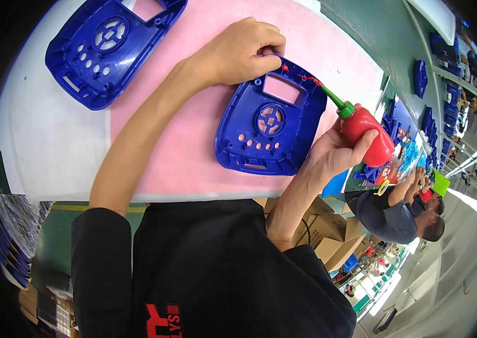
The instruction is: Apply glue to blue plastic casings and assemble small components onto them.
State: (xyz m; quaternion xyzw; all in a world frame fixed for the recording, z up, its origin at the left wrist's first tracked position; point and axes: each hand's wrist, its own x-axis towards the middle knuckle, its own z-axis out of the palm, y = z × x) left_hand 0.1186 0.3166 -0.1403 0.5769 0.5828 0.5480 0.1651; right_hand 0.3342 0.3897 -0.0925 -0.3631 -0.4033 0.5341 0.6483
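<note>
A blue plastic housing (292,141) lies on the pink-covered table, its ribbed inner side up, with a rectangular window, a round vent and a row of small holes. My left hand (244,50) is closed at its far left corner, thumb and curled fingers pinching the edge; the fingertips are partly hidden. In my right hand (334,149) is a red squeeze bottle (371,135) with a green cap and long thin nozzle. The nozzle's tip points at the housing's far right corner, beside red marks (309,78) along the far edge.
Another blue housing (78,76) lies at the far left of the pink and white table cover (187,146). Blue parts (371,173) are heaped at the right. Co-workers (385,211) sit farther right; cardboard boxes (328,231) stand below the table edge.
</note>
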